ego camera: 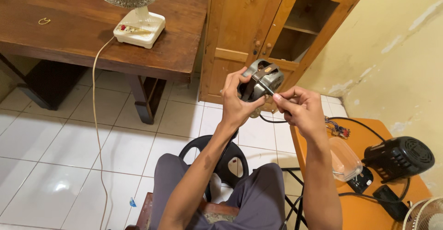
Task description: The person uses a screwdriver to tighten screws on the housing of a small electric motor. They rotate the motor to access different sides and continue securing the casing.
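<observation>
— What have we got in our hands?

— A small grey metal electric motor with copper windings showing at its top, held up in front of us at chest height, above our knees and before the wooden cupboard. Our left hand wraps round its left side, fingers curled tight against the casing, thumb on the near face.

— And the right?

— Our right hand pinches a thin silver metal shaft between thumb and forefinger; its far end touches the motor's side (whether it is a screwdriver blade or a pin, we cannot tell). The other fingers are folded in. A thin black cable hangs from under the motor.

— What lies around us?

— To our right an orange table carries a clear plastic tub, a small circuit board with coloured wires and a black ribbed motor housing with its black cord. Below our arms is a black plastic chair on the white tiled floor.

— Further off?

— A light-brown wooden cupboard with an open shelf behind the motor, and to its left a dark wooden table bearing a cream desk fan, its pale cord trailing down across the tiles.
</observation>
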